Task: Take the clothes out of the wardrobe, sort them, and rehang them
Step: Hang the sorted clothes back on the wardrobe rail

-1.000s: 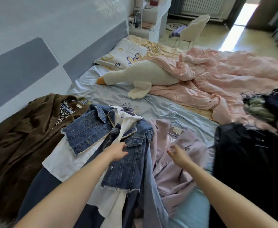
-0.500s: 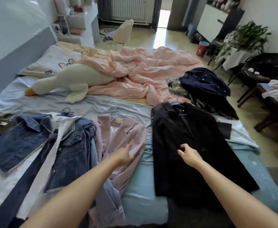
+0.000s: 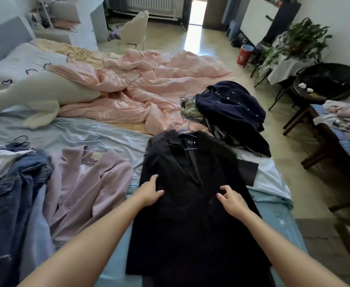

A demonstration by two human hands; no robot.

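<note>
Denim jacket (image 3: 10,189) at left edge, pink blazer (image 3: 87,183) beside it. Black blazer (image 3: 186,204) flat on bed (image 3: 112,135), frame centre, on blue hanger (image 3: 185,130). Left hand (image 3: 149,192) on its left side, thumb spread, fingers flat. Right hand (image 3: 231,198) on its front, fingers curled, fingertips touching fabric.

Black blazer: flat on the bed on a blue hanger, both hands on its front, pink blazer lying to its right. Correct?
Not quite. The head view shows the pink blazer lying to the left of the black blazer, not the right. The rest holds: it lies flat on the bed on a blue hanger, with the left hand and right hand on its front.
</note>
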